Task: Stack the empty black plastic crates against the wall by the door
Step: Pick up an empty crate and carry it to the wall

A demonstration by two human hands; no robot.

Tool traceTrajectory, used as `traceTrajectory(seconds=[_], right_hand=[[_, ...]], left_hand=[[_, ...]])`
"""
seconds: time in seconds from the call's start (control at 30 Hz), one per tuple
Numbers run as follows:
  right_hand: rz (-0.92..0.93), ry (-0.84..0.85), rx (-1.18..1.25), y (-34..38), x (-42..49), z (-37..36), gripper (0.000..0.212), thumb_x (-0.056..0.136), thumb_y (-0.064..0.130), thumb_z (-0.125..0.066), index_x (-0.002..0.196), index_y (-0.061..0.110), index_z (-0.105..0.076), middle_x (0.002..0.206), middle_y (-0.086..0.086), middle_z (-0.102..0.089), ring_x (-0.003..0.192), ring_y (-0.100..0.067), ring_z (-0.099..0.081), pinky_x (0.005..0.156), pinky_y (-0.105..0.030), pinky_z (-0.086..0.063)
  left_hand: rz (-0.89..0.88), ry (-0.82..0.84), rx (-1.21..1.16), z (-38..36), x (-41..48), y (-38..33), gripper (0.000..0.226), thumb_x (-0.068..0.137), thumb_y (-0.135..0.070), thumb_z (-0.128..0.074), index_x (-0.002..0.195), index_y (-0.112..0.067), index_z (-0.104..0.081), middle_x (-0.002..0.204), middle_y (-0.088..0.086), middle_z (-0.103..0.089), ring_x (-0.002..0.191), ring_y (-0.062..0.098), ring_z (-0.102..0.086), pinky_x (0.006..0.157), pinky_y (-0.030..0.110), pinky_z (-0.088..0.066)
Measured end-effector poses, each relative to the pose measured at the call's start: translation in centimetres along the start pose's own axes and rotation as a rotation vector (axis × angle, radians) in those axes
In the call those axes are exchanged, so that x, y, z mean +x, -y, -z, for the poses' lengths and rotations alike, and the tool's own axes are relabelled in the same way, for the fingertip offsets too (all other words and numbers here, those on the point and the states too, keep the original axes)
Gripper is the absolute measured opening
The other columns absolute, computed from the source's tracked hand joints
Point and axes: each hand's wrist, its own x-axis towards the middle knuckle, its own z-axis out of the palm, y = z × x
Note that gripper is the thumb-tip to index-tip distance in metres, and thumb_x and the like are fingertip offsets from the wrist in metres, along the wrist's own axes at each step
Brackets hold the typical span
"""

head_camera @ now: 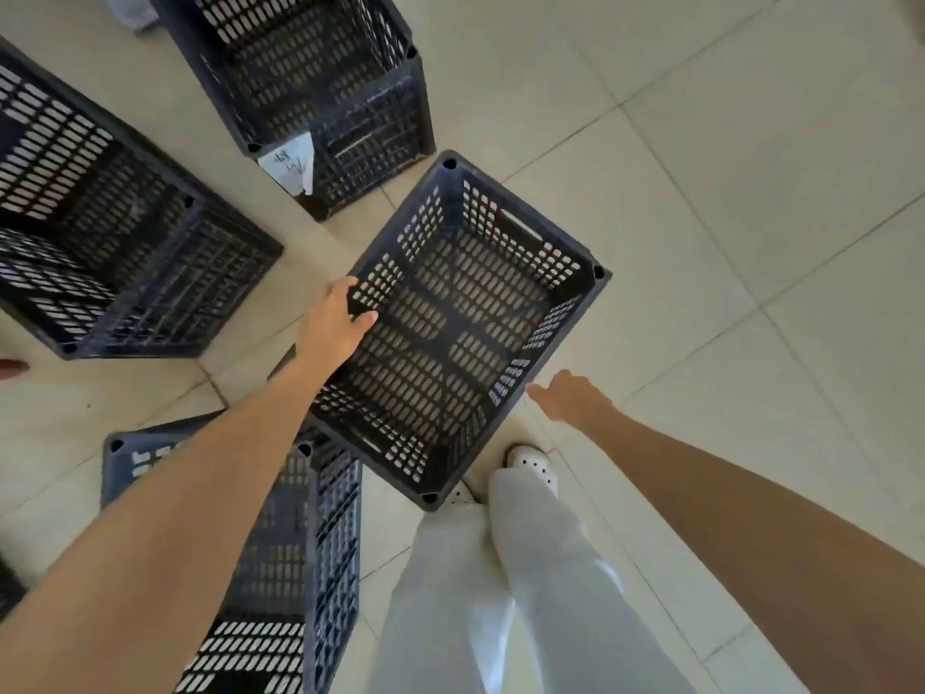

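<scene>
While left hand (333,323) clamps near-side rim of centre crate (450,333), apparently lifted above floor tiles (701,192), right hand (568,399) hangs open, apart; bring it onto opposite rim, lift level, avoid neighbouring crates (310,77)

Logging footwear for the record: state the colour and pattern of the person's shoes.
White perforated clog-style shoes, dotted with small round holes, seen best in the head view.
</scene>
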Motion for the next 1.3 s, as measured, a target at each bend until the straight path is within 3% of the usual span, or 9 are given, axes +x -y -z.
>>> traceTrajectory(seconds=[0.13,0.33,0.57,0.7,0.8,0.9,1.0,1.17,1.3], right_hand=[[-0.066,0.016,0.162,-1.3,4.6,-3.5,0.047,0.096,0.055,-0.044,0.104,0.009,-0.048,0.096,-0.009,-0.053,0.081,-0.024,-0.056,0.075,-0.034,-0.043],[-0.127,-0.004,0.495,0.0,8.9,-6.6,0.069,0.091,0.054,-0.052,0.139,0.007,-0.033,0.126,-0.017,-0.058,0.108,-0.036,-0.063,0.093,-0.049,-0.053],[-0.217,-0.018,0.521,-0.3,8.9,-6.7,0.077,0.088,0.049,-0.063,0.141,0.003,-0.031,0.125,-0.017,-0.058,0.105,-0.035,-0.064,0.091,-0.047,-0.054],[-0.239,-0.042,0.540,-0.9,6.6,-4.6,0.073,0.085,0.047,-0.068,0.135,0.005,-0.036,0.122,-0.015,-0.060,0.104,-0.033,-0.064,0.091,-0.047,-0.054],[-0.246,-0.049,0.533,-0.9,3.6,-2.1,0.072,0.085,0.049,-0.066,0.133,0.003,-0.039,0.112,-0.014,-0.064,0.101,-0.032,-0.065,0.091,-0.047,-0.055],[-0.253,-0.058,0.528,-0.4,-0.5,1.1,0.072,0.088,0.050,-0.063,0.135,0.000,-0.041,0.087,-0.012,-0.067,0.093,-0.030,-0.069,0.089,-0.046,-0.055],[-0.247,-0.070,0.533,0.4,-5.1,4.9,0.073,0.090,0.048,-0.061,0.138,-0.001,-0.038,0.071,-0.008,-0.060,0.093,-0.031,-0.068,0.089,-0.046,-0.056],[-0.199,-0.169,0.500,1.5,-12.3,11.6,0.065,0.095,0.042,-0.056,0.139,0.000,-0.034,0.100,-0.014,-0.061,0.082,-0.026,-0.062,0.078,-0.039,-0.054],[-0.146,-0.263,0.468,2.6,-16.4,17.4,0.065,0.097,0.046,-0.048,0.143,0.003,-0.031,0.130,-0.019,-0.057,0.112,-0.037,-0.059,0.090,-0.042,-0.052]], left_hand=[[0.064,0.037,0.066,-2.1,3.7,1.7,0.075,0.084,-0.024,-0.070,0.146,-0.011,-0.029,0.147,0.013,-0.036,0.133,0.034,-0.040,0.108,0.053,-0.036],[0.159,0.092,0.018,-3.8,7.9,2.0,0.075,0.085,-0.028,-0.069,0.146,-0.010,-0.030,0.148,0.013,-0.038,0.135,0.033,-0.039,0.110,0.051,-0.033],[0.383,0.156,-0.226,-1.3,9.2,0.4,0.064,0.083,-0.033,-0.071,0.138,-0.012,-0.045,0.133,0.012,-0.054,0.120,0.033,-0.053,0.100,0.050,-0.043],[0.309,0.177,-0.211,0.9,7.6,-2.1,0.057,0.083,-0.035,-0.072,0.130,-0.013,-0.049,0.121,0.009,-0.058,0.107,0.029,-0.058,0.083,0.042,-0.045],[0.240,0.168,-0.226,4.0,5.5,-5.1,0.044,0.086,-0.032,-0.069,0.122,-0.012,-0.054,0.109,0.007,-0.058,0.100,0.025,-0.056,0.085,0.038,-0.041],[0.112,0.144,-0.098,8.1,2.6,-8.1,0.020,0.092,-0.032,-0.063,0.091,-0.014,-0.057,0.088,0.003,-0.055,0.084,0.018,-0.051,0.077,0.028,-0.039],[0.006,0.065,0.029,12.8,-0.5,-11.0,0.026,0.090,-0.033,-0.065,0.096,-0.009,-0.060,0.094,0.010,-0.061,0.099,0.029,-0.058,0.081,0.034,-0.042],[-0.094,-0.017,0.233,20.6,-4.8,-15.7,0.031,0.090,-0.032,-0.062,0.083,-0.004,-0.050,0.071,0.007,-0.052,0.081,0.032,-0.059,0.064,0.033,-0.036],[-0.121,-0.090,0.289,25.8,-6.2,-19.5,0.031,0.089,-0.037,-0.062,0.091,-0.009,-0.048,0.086,0.010,-0.058,0.082,0.031,-0.057,0.066,0.037,-0.044]])
